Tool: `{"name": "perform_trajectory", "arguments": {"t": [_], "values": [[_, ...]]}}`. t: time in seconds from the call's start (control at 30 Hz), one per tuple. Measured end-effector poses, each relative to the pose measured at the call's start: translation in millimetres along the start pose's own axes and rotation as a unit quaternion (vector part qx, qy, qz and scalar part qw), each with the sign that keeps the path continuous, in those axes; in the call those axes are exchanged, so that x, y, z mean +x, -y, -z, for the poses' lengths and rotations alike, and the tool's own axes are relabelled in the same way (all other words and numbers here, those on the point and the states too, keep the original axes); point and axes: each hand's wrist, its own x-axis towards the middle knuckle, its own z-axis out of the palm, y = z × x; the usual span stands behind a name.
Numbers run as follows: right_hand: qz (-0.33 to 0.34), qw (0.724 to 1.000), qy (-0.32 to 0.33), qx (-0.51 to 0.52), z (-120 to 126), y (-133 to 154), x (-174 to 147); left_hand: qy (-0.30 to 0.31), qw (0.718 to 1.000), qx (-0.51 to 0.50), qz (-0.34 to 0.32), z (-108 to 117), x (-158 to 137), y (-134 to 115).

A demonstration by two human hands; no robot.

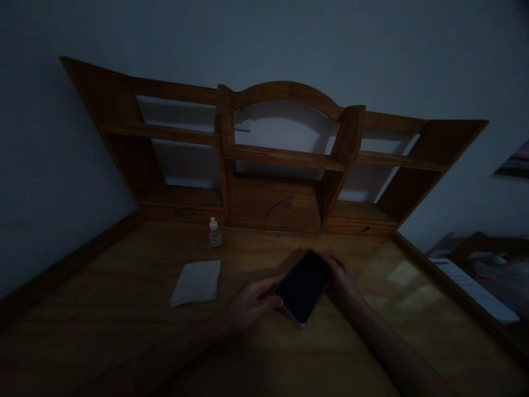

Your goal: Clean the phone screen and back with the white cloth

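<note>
Head view: the room is dim, so fine detail is uncertain. A phone (pixel 305 286), screen dark and facing up, sits near the middle of the desk (pixel 124 331), a little to the right. Both hands are on it. The left hand (pixel 251 302) grips the phone's near-left edge with curled fingers, thumb toward the screen side. The right hand (pixel 341 275) closes around the far-right end, fingers wrapped over the top corner. The phone looks tilted, its near end low by the desk and the far end slightly raised, though in this light I cannot tell whether it is touching the wood.

To the left, well apart from the hands, a folded white cloth (pixel 196 282) lies flat, and just beyond it a small bottle (pixel 215 232) with a white cap stands upright near the foot of the shelf (pixel 285 157).

Risks, as a judgement: the grip is on the phone's edges only, so a slip of either hand could drop it onto the hard desk, corner first. Fingertips straying onto the glass would smear it. A reach to the left for the cloth could clip the bottle, which is narrow and would tip easily. Poor light makes any of these misjudgements more likely.
</note>
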Motion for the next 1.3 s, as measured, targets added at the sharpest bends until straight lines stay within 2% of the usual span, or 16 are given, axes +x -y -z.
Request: {"name": "perform_trajectory", "arguments": {"t": [0.37, 0.57, 0.7, 0.87, 1.07, 1.3], "values": [[-0.002, 1.0, -0.021, -0.022, -3.2, 1.0, -0.6, -0.04, 0.993, -0.081, 0.071, 9.8, 9.6, 11.6], [-0.008, 0.999, -0.011, -0.029, -6.7, 2.9, -4.1, -0.014, 0.989, -0.089, 0.119, 15.1, 9.2, 13.1], [-0.014, 0.999, -0.005, -0.035, -8.0, 3.8, -5.9, -0.024, 0.982, -0.094, 0.16, 14.5, 8.0, 8.8], [-0.022, 0.999, 0.005, -0.04, -8.9, 5.1, -7.4, -0.031, 0.981, -0.079, 0.177, 13.8, 5.9, 3.2], [-0.026, 0.998, 0.017, -0.047, -9.6, 6.2, -7.3, 0.033, 0.983, -0.069, 0.168, 17.4, 4.3, 3.7], [-0.026, 0.997, 0.026, -0.062, -8.3, 9.5, -7.2, 0.06, 0.981, -0.036, 0.179, 14.6, 1.9, -8.8]]}}
